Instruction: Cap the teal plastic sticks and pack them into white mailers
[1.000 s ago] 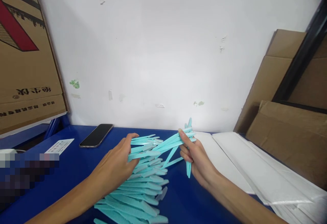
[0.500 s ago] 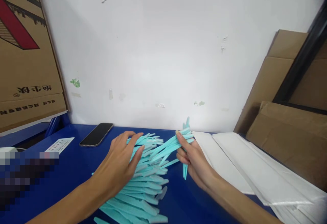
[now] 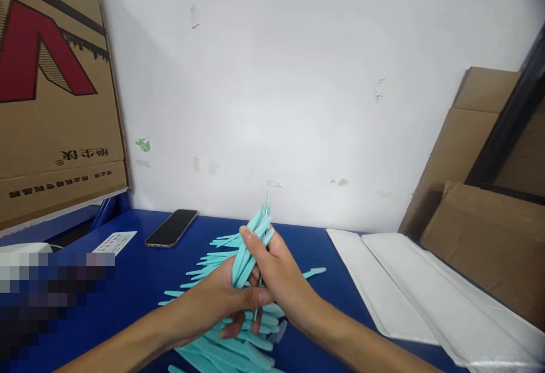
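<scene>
Both hands meet over a pile of flat turquoise strips (image 3: 230, 344) on the blue table. A bundle of the same strips (image 3: 251, 248) stands nearly upright between them. My right hand (image 3: 279, 268) is closed on the bundle, its thumb lying along the front. My left hand (image 3: 230, 299) wraps round the lower end from the left, its thumb reaching across below the right one. Some fingers are hidden behind the strips. One loose strip (image 3: 315, 272) lies to the right of my right wrist.
A phone (image 3: 172, 228) and a printed card (image 3: 114, 242) lie at the left of the blue table (image 3: 136, 288). White flat packs (image 3: 383, 288) rest at the right. Cardboard (image 3: 481, 237) leans at the right, and a large carton (image 3: 59, 117) stands at the left.
My right hand has brought its strips left and turned them more upright. My left hand has moved from the pile to their lower end and closed on them. The camera view has shifted slightly.
</scene>
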Demonstrator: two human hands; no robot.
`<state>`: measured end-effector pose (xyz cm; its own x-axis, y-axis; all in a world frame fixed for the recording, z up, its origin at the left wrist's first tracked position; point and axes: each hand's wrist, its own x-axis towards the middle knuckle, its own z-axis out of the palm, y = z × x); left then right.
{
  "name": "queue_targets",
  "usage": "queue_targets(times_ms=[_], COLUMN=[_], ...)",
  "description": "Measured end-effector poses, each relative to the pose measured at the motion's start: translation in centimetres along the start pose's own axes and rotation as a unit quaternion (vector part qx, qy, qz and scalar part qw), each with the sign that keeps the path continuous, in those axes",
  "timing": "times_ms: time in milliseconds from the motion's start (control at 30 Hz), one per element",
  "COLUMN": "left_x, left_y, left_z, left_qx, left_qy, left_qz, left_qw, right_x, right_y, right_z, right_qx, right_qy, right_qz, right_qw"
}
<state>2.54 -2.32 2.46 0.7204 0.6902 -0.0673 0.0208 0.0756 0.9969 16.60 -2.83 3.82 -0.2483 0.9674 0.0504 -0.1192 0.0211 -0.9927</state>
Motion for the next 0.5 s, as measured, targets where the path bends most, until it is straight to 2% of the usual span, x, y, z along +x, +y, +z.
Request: queue_targets(times_ms=[67,167,267,333,400,500], left_x=[0.0,0.0,0.1,0.0,-0.1,-0.2], left_y=[-0.1,-0.3,-0.2,0.0,0.4,0.8], left_z=[-0.1,-0.2,-0.3,-0.3,-0.3,-0.3], left_qx=[0.005,0.018,0.021,0.006,-0.01,-0.008], left_qy=[0.015,0.032,0.077,0.097,0.092,0.074], left_qz=[-0.016,-0.022,-0.051,-0.077,-0.082,-0.073], left_qw=[1.0,0.999,0.995,0.992,0.992,0.995], right_x=[0.1,-0.1,-0.5,-0.4,-0.2,0.3], right_y=[0.0,-0.2,-0.2,-0.3,-0.5,-0.9], right_z=[-0.6,-1.7,-2.4,-2.8,-3.3,-4.2], right_qx=[-0.073,-0.208,-0.287,-0.287,-0.26,-0.222], right_qy=[0.01,0.044,0.058,0.038,0.018,0.049], right_qz=[-0.052,-0.146,-0.183,-0.175,-0.163,-0.202], right_qw=[0.996,0.966,0.939,0.941,0.952,0.953])
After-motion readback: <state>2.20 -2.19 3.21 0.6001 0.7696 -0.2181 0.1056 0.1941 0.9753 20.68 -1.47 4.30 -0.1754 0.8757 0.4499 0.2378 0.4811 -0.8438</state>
